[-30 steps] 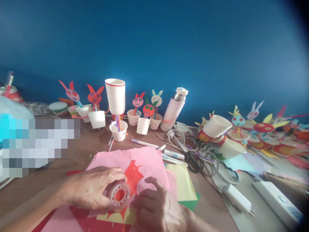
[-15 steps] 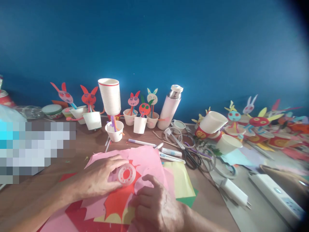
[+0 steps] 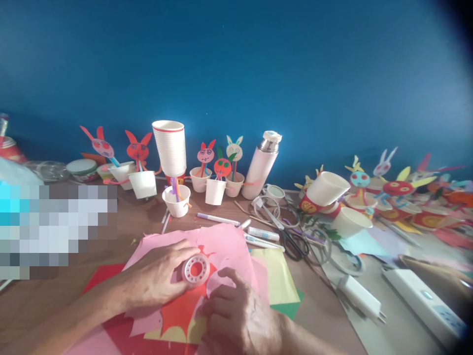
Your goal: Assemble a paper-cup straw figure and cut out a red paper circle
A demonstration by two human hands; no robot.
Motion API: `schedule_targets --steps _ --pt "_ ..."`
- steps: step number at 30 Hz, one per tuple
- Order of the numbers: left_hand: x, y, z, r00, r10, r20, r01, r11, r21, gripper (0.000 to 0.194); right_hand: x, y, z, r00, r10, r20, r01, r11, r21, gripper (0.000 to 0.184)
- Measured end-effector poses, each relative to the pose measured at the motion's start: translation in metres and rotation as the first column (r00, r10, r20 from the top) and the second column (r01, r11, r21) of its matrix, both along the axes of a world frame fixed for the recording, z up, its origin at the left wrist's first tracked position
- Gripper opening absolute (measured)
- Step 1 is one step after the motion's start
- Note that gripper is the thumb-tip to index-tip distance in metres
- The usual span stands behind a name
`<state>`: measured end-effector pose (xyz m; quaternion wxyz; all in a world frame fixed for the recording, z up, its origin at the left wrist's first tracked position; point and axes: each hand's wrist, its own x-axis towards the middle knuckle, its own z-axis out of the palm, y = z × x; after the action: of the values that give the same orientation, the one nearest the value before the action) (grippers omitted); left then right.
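A white tape roll (image 3: 195, 270) with holes around its hub is gripped at its left side by my left hand (image 3: 166, 270). Orange paper (image 3: 181, 310) with a scalloped cut edge lies under the roll and shows through its centre. My right hand (image 3: 244, 310) rests on the papers just to the right, index finger bent forward and the other fingers curled in. Beside that index finger is a rounded pink paper piece (image 3: 218, 282). Whatever the curled fingers hold, if anything, is hidden. Larger pink paper (image 3: 221, 241) spreads beneath both hands.
Behind the papers lie a marker (image 3: 218, 219), scissors (image 3: 284, 231) and a coiled cable. Paper cups with rabbit-faced figures (image 3: 143, 185), a cup stack (image 3: 170, 148) and a thermos (image 3: 260, 167) line the wall. At right are a charger (image 3: 360, 296) and a power strip (image 3: 424, 296).
The tape roll has shifted slightly right and down with my left hand, and tilts a little differently. My right hand stays nearly still. The whole view has moved slightly.
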<state>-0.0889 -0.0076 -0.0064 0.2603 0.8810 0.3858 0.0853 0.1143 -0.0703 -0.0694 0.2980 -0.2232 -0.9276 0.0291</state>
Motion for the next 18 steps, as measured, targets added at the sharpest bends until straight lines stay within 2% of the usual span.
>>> schedule_targets --steps 3,12,18 --pt "0.0025 -0.0008 0.0024 1.0 0.002 0.003 -0.002 1.0 0.001 0.02 -0.0002 0.0001 0.0011 1.0 -0.001 0.002 0.001 1.0 0.011 0.016" --pt "0.0024 -0.005 0.0021 0.998 0.067 -0.015 -0.066 0.994 0.086 0.027 -0.0014 0.001 0.0053 1.0 -0.018 0.013 0.017 0.999 0.035 0.02" --pt "0.002 -0.004 -0.0014 0.997 0.081 -0.02 -0.079 0.993 0.092 0.031 0.001 0.001 0.0009 0.999 -0.007 0.045 0.007 1.0 -0.003 0.017"
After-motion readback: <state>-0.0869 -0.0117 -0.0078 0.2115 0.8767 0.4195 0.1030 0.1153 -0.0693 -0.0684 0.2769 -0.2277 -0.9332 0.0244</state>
